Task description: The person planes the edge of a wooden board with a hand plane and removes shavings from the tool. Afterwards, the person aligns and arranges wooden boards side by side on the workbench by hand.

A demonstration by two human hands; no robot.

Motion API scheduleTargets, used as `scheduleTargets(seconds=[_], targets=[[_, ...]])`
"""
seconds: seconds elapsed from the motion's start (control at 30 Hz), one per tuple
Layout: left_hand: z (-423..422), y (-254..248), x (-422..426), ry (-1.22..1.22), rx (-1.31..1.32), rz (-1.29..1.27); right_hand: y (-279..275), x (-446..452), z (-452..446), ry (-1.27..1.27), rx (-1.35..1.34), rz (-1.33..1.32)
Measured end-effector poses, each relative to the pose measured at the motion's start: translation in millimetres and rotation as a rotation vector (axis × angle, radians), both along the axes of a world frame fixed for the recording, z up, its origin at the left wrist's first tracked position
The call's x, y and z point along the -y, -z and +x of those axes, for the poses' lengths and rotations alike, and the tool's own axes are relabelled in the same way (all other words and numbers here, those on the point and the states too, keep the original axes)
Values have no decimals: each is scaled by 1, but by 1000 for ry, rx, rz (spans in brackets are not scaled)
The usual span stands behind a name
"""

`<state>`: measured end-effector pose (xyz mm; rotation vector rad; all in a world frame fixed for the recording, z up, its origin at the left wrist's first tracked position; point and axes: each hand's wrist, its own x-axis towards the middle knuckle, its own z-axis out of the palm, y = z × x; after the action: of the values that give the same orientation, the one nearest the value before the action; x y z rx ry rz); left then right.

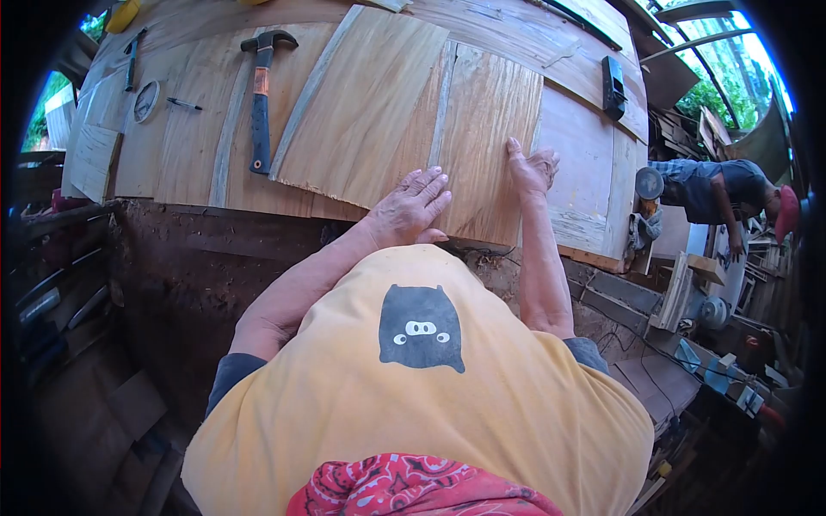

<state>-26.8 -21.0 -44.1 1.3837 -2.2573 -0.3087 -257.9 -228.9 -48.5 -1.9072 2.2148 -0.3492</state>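
A wooden board (489, 120) with brown grain lies flat on the workbench, its near end towards my body. My left hand (411, 205) rests at its lower left edge, holding nothing, with its fingers stretched out and slightly apart. At the board's right edge is my right hand (533, 168), thumb on the top face and the other fingers bent over the side; their tips are partly hidden. A wider wooden panel (366, 103) lies tilted just left of the board. Farther left is a claw hammer (261, 112) with a dark blue grip.
A black hand plane (613, 88) sits at the bench's right side. A roll of tape (146, 101), a pen (184, 104) and a dark-handled tool (132, 60) lie on the left. Another person (731, 193) bends over beside stacked timber on the right.
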Motion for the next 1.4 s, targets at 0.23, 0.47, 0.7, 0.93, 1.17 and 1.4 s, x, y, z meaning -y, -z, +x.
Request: scheduleTargets(seconds=[0.23, 0.47, 0.7, 0.93, 1.17, 1.4], targets=[[-3, 7, 7, -46, -179, 41, -15, 6, 1, 9, 60, 132], [71, 10, 81, -534, 73, -131, -19, 6, -1, 13, 99, 134], [95, 17, 106, -661, 227, 56, -1, -8, -10, 28, 191, 36], [88, 8, 111, -683, 255, 112, -9, -9, 1, 119, 166, 46], [89, 7, 111, -694, 301, 145, -12, -14, 4, 147, 227, 52], [87, 3, 110, -696, 287, 154, -15, -16, 1, 132, 249, 72]])
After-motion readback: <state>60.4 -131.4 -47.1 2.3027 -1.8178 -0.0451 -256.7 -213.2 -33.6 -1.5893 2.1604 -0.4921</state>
